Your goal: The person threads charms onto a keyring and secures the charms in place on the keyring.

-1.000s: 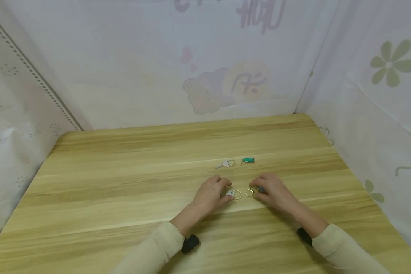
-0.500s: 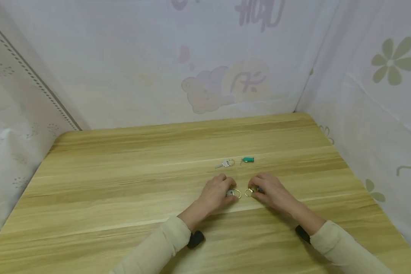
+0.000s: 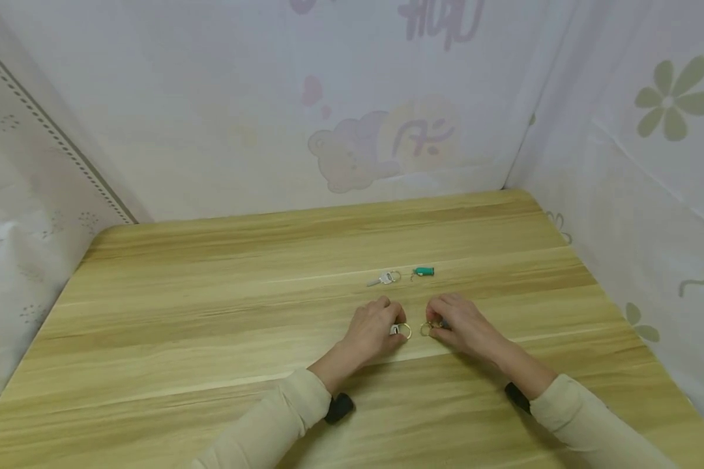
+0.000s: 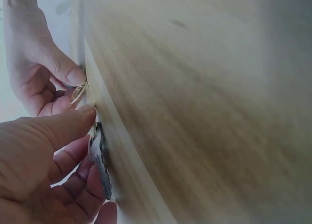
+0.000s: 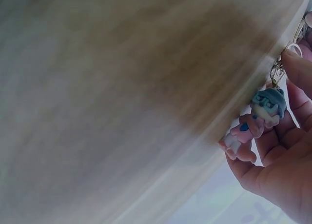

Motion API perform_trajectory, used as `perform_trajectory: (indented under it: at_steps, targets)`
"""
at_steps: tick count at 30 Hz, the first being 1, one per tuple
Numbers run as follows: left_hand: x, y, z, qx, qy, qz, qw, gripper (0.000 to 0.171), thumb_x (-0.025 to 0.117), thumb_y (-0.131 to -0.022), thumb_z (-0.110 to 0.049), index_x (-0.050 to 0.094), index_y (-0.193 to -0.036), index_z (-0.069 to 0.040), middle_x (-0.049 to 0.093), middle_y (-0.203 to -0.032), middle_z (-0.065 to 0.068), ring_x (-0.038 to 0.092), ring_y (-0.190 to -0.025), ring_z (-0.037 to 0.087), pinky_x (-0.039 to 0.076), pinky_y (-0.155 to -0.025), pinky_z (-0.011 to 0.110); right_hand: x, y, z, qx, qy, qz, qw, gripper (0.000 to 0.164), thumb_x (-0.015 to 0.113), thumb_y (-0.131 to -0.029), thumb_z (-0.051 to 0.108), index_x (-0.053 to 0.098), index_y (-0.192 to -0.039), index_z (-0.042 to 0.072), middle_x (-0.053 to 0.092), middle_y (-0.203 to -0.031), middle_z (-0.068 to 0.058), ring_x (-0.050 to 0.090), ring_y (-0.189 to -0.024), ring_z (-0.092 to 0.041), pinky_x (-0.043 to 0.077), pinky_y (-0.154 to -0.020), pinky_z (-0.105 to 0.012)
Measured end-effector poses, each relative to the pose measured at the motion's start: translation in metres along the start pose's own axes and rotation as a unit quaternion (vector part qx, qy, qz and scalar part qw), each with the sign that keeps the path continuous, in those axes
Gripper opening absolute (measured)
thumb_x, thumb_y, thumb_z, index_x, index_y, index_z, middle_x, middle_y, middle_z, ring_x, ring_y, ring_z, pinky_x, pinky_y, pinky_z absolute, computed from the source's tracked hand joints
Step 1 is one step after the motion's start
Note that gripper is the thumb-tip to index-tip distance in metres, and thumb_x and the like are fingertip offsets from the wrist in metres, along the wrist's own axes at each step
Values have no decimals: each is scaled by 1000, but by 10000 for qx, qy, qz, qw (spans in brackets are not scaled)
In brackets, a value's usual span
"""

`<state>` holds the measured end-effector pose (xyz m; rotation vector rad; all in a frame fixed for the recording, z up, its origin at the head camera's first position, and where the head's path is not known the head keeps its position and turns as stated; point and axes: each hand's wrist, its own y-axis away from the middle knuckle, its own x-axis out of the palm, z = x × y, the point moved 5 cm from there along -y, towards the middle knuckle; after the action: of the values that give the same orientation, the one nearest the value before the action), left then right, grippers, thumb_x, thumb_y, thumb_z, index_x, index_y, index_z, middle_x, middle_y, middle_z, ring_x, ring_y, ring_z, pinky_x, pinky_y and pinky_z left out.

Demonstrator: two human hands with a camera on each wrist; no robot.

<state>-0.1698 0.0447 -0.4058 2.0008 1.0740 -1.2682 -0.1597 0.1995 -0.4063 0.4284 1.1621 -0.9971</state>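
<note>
In the head view my left hand [image 3: 368,333] holds a silver key [image 3: 395,330] by its gold key ring [image 3: 409,331], between thumb and forefinger. The left wrist view shows the key's blade [image 4: 103,170] lying along the curled fingers. Facing it, my right hand [image 3: 465,326] pinches the gold ring [image 4: 78,92] of a keychain. From that ring a small figurine [image 5: 263,116] with a blue-green cap and pinkish body hangs by a short chain [image 5: 275,72] in front of the right palm. A narrow gap separates the two rings, both low over the table.
Behind the hands another silver key [image 3: 386,278] with a ring lies on the wooden table [image 3: 211,312]. Beside it is a small green charm [image 3: 424,271] with a short chain. A printed cloth [image 3: 240,130] hangs behind the table's far edge, with more cloth at both sides.
My left hand has moved slightly right, its fingers closing further over the key and up to its ring. The right hand stays nearly in place, still pinching the keychain ring.
</note>
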Motion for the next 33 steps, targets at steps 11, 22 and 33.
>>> perform_trajectory:
  at_steps: [11,22,33]
  targets:
    - [-3,1,-1,312,253,-333,9986,26,80,-75,-22,60,-89,-15,58,-80,-4,52,-71,10,40,-64,25,1,-1,1,-74,-314,-37,9995,29,79,-72,3,54,-75,17,54,-72,10,47,-70,-5,41,-63,-22]
    - [1,3,0,231,873,-319,9954,11,75,-80,-15,64,-83,-15,61,-75,-7,50,-67,4,40,-61,18,4,4,0,485,-686,416,9956,12,73,-79,9,65,-77,17,59,-74,11,49,-71,-2,43,-64,-22]
    - [0,7,4,-3,1338,-559,9894,7,74,-81,-18,68,-78,-16,64,-69,-9,50,-62,0,39,-58,17,3,10,0,1274,-1965,416,9713,8,68,-84,7,63,-81,12,59,-74,6,50,-68,-4,45,-62,-21]
